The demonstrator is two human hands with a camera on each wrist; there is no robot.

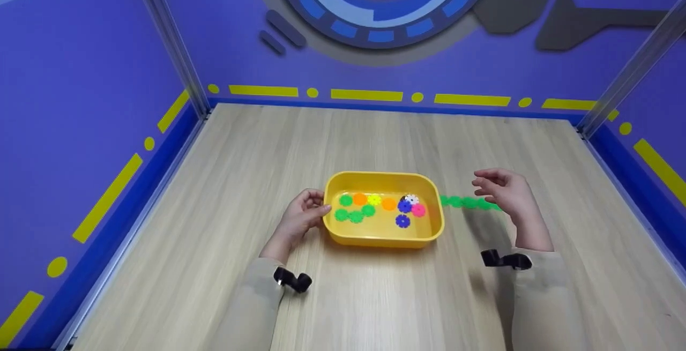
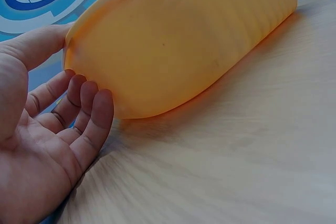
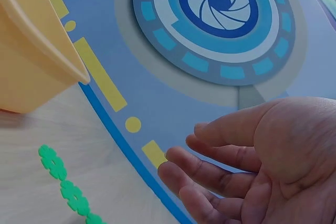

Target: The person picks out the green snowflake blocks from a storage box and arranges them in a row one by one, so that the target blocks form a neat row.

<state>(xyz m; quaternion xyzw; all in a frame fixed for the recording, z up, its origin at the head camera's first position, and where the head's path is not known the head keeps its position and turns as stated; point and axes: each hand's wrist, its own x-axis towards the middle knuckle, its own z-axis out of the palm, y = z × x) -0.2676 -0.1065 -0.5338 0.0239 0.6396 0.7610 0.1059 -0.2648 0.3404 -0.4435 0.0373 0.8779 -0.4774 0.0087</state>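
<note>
A yellow plastic tub [image 1: 383, 242] stands on the table, with flower-shaped plastic discs inside in green, orange, yellow, blue, white and pink. My left hand [image 1: 297, 219] holds its left end, thumb over the rim and fingertips against the outer wall, as the left wrist view shows on the tub's side [image 2: 173, 51]. To the right of the tub lies a row of joined green discs [image 1: 467, 202], partly hidden behind my right hand [image 1: 513, 195]. That hand hovers above the row with loosely bent fingers [image 3: 215, 174] and nothing between them.
The wood-grain table [image 1: 257, 142] is bounded by a blue-purple back wall [image 1: 214, 35] and side panels with metal corner posts [image 1: 170, 35]. Black wrist devices [image 1: 292, 279] sit on both light sleeves. Three green discs [image 1: 356, 216] in the tub appear joined.
</note>
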